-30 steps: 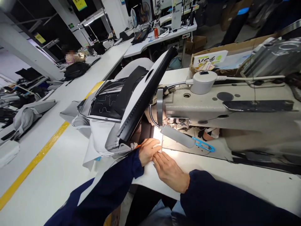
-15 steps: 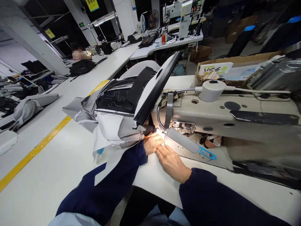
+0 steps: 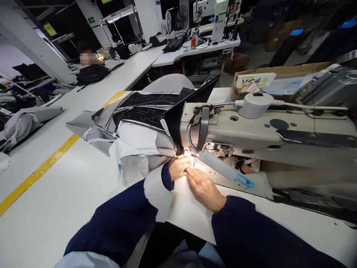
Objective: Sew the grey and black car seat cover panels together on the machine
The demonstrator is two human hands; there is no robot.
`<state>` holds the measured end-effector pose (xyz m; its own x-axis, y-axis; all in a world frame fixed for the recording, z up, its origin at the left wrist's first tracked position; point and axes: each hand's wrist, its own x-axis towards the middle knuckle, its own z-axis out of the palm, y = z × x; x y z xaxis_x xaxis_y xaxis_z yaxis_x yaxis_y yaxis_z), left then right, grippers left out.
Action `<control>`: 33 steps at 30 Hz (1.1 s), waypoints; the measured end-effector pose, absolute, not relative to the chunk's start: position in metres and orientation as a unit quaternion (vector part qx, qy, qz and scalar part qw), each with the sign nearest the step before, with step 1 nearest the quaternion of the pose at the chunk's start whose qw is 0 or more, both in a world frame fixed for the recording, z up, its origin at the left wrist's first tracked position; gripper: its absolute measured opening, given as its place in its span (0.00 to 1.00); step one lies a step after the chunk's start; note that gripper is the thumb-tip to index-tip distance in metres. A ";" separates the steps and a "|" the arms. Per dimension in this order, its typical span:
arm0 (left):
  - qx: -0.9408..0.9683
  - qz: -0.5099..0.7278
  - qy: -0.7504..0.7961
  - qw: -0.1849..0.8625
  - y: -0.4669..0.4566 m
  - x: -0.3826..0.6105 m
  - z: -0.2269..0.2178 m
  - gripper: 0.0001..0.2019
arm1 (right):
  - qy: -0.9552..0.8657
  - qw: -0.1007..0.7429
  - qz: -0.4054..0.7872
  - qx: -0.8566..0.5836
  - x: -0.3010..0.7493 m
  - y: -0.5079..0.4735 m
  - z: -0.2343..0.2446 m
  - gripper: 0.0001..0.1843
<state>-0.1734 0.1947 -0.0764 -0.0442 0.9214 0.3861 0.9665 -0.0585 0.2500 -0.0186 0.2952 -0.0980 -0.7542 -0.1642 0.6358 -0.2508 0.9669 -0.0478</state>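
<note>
Head view: at the centre, the left hand (image 3: 178,168) curls its fingers and pinches the pale edge of a seat cover (image 3: 139,123). The cover is smooth grey vinyl with black quilted panels in white squiggle stitching, bunched at ten o'clock from the hands on a white table (image 3: 69,193). The right hand (image 3: 205,188) lies flat against the left, fingers straight and pressed together, under the lit head of a scuffed beige sewing machine (image 3: 251,130). Blue thread snips (image 3: 244,181) lie at three o'clock. A cardboard box (image 3: 281,70) at one o'clock bears an unreadable label.
</note>
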 end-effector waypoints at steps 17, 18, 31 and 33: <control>-0.675 -0.186 -0.713 0.044 0.191 -0.173 -0.079 0.15 | -0.945 0.275 0.176 0.026 -0.023 0.313 -0.094 0.14; -0.675 -0.191 -0.711 0.048 0.190 -0.172 -0.079 0.16 | -0.945 0.277 0.172 0.021 -0.025 0.313 -0.095 0.14; -0.618 -0.180 -0.762 0.070 0.193 -0.162 -0.096 0.13 | -0.929 0.329 0.153 0.068 -0.058 0.328 -0.094 0.13; -0.616 -0.155 -0.770 0.062 0.194 -0.161 -0.096 0.13 | -0.929 0.332 0.147 0.070 -0.058 0.326 -0.095 0.13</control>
<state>-0.1605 0.1936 -0.0962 -0.2323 0.9294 0.2867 0.9680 0.1922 0.1612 -0.0580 0.3262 -0.0953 -0.7701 -0.0324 0.6371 -0.2275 0.9470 -0.2269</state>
